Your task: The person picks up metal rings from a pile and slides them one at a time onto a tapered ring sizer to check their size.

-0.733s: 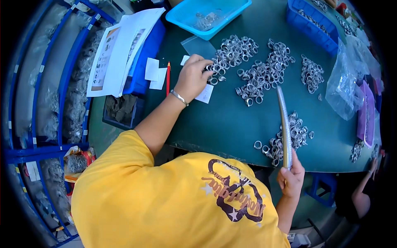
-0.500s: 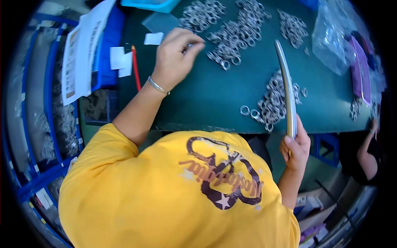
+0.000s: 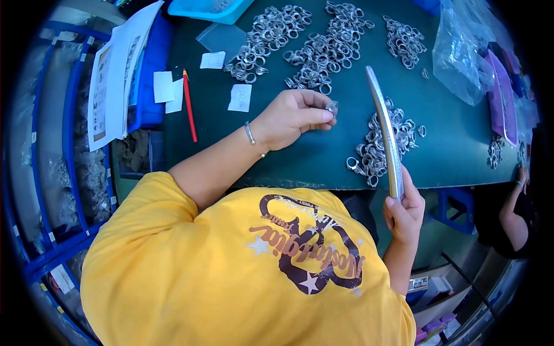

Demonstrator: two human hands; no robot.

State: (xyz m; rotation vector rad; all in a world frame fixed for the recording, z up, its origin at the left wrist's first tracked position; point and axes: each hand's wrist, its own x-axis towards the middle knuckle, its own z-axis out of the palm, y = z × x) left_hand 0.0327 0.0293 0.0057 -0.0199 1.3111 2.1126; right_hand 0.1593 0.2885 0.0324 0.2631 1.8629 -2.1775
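My left hand (image 3: 294,118), a bangle on its wrist, pinches a small silver ring (image 3: 332,108) between thumb and fingertips above the table. In my right hand (image 3: 405,210) a long, tapering metal ring mandrel (image 3: 385,127) is gripped by its lower end and points up and slightly left. Behind the mandrel lies a pile of silver rings (image 3: 372,151), partly hidden by it. Farther back are more heaps: one ring heap (image 3: 271,34) on the left, a larger ring heap (image 3: 332,55) in the middle and a smaller ring heap (image 3: 405,41) on the right.
On the green table (image 3: 213,155), left, lie a red pencil-like stick (image 3: 189,106), paper slips (image 3: 239,98) and a small clear bag (image 3: 222,40). A blue tray (image 3: 210,7) stands behind. Right are a plastic bag (image 3: 461,57), a purple tray (image 3: 503,98) and another person's arm (image 3: 513,216).
My left hand has moved right and nearer, from beside the left heap toward the mandrel, with a ring in its fingers. The mandrel has shifted slightly left and nearer.
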